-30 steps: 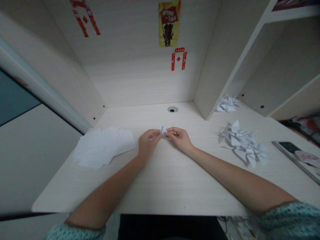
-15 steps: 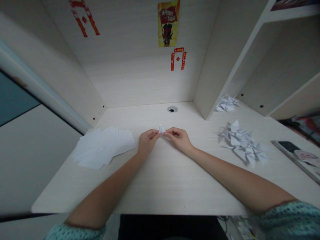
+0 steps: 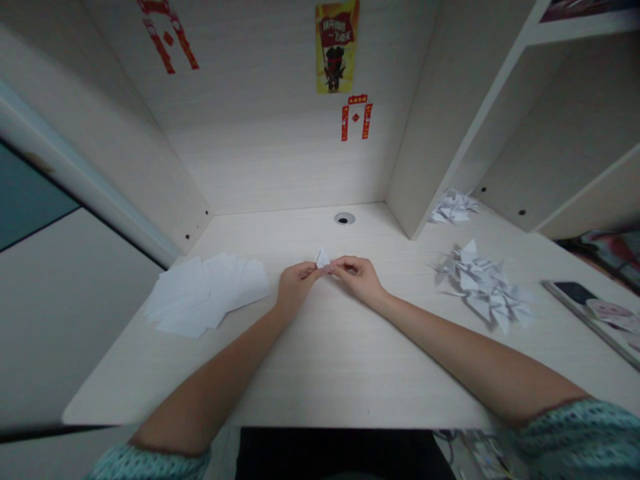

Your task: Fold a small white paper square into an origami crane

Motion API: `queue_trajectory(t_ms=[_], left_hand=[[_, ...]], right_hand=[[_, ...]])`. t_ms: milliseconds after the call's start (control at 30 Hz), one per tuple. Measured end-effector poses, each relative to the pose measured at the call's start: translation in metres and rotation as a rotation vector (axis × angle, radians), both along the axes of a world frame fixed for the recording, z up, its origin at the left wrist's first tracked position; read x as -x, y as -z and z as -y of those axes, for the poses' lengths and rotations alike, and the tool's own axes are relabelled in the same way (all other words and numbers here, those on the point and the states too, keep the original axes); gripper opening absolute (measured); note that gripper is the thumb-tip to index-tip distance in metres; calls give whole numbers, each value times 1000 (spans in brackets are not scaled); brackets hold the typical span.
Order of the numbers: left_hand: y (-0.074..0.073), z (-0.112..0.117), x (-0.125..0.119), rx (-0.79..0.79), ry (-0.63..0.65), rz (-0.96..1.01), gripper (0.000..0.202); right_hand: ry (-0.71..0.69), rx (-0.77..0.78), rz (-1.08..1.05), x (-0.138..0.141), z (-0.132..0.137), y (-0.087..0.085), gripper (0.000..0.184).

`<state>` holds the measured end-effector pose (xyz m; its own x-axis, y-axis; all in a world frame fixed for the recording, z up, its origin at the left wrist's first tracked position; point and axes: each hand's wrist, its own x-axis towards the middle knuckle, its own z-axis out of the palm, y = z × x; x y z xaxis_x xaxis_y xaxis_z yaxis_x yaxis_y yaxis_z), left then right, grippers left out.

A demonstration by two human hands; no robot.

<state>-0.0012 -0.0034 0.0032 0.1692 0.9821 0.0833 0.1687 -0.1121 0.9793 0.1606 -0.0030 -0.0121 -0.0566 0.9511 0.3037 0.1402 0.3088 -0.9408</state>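
I see the left hand (image 3: 295, 283) and the right hand (image 3: 359, 277) meet over the middle of the surface (image 3: 320, 373), and both pinch one small folded paper piece (image 3: 323, 258) between the fingertips. Its white point stands up just above the fingers. To the left of the left hand, well apart, lies a loose stack of white paper sheets (image 3: 207, 293). To the right of the right hand, also well apart, is a pile of folded paper figures (image 3: 483, 287), and a smaller pile (image 3: 454, 207) sits farther behind it on the shelf floor. Behind the hands there is a round cable hole (image 3: 344, 218). A phone (image 3: 575, 291) lies far to the right. Nothing stands between the hands and these things.
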Motion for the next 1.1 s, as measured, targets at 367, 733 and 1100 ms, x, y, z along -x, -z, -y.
queue_trajectory(t_ms=[367, 733, 1100], left_hand=[[2, 4, 1, -116, -30, -208, 31], [1, 0, 1, -49, -10, -84, 30], [-6, 2, 1, 0, -20, -10, 36]], right_hand=[[111, -59, -96, 0, -2, -5, 24], [111, -37, -176, -2, -3, -2, 20], [95, -50, -186, -1, -3, -1, 20]])
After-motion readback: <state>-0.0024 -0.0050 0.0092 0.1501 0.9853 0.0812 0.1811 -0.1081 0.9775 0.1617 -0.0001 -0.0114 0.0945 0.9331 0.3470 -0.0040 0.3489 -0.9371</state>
